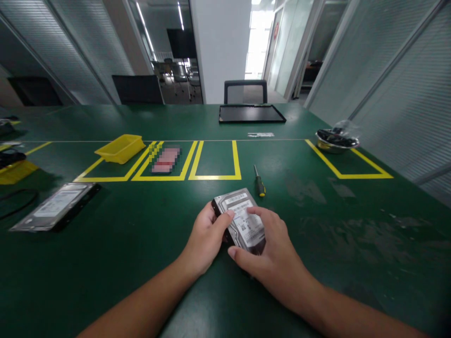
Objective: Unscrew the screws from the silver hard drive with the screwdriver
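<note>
A silver hard drive (pixel 243 220) with a white label is tilted between my two hands, low over the green table (pixel 141 281). My left hand (pixel 210 237) grips its left edge, the thumb on the top face and the fingers hidden beneath. On its right side my right hand (pixel 271 249) holds it, the thumb at the near edge and the index finger on the label. Just beyond the drive lies a screwdriver (pixel 260 185) with a dark and yellow handle, its tip pointing away.
Another hard drive (pixel 58 204) lies at the left, near a black cable (pixel 21 204). Yellow tape outlines surround a pixelated pink item (pixel 167 160) and partly a yellow tray (pixel 121 148). A metal bowl (pixel 336 143) stands at the right; a black-framed panel (pixel 252 114) lies at the back.
</note>
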`<state>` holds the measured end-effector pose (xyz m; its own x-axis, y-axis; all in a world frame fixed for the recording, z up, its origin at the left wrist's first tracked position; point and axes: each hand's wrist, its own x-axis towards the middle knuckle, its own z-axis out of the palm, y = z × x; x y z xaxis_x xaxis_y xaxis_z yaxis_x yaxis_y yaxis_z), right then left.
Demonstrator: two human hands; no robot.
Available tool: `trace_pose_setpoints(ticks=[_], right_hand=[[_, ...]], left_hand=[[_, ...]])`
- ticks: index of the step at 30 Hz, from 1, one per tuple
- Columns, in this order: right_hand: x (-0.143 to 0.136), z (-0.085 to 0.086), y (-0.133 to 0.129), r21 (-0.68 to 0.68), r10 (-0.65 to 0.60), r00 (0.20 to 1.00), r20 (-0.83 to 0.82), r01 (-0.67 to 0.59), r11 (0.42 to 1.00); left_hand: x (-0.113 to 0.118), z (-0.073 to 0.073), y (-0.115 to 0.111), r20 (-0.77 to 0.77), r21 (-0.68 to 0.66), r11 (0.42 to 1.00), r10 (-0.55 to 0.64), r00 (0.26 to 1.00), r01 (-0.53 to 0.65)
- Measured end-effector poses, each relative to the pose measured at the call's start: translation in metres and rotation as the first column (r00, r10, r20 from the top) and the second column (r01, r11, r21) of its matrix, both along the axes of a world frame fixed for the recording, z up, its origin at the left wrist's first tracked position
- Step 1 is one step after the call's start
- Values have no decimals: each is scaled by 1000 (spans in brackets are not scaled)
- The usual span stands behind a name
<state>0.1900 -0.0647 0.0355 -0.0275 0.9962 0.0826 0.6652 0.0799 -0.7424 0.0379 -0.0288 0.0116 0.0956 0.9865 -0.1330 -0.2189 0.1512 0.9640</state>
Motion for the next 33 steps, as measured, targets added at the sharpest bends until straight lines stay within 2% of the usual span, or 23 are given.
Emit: trace_pose_setpoints(ticks=[7, 12, 18, 23, 28, 30, 33], right_hand=[[-4, -12, -11, 3, 129, 989, 76, -129, 992], [-5, -28, -15, 18, 210, 961, 180, -216, 976], [-4, -34, -14, 78, 191, 945, 264, -218, 973], [-2, -35, -11, 128, 176, 925, 336, -230, 965], [0, -37, -6, 159, 174, 885, 432, -265, 951], [0, -39, -5, 166, 180, 872, 454, -282, 945], [0, -42, -5, 173, 186, 861, 474, -298, 939]], left_hand=[[-7, -7, 19, 131, -182, 983, 28, 991, -4], [-12, -11, 26, 111, -235, 971, -22, 994, 48], [-17, -10, 30, 48, -245, 961, -117, 992, 125], [-20, -10, 32, -94, -176, 974, -161, 982, 143], [-23, -15, 33, -268, -11, 996, -85, 960, 85], [-27, -15, 35, -421, 42, 995, -68, 904, 95], [-33, -12, 39, -691, 141, 976, -24, 723, 168]])
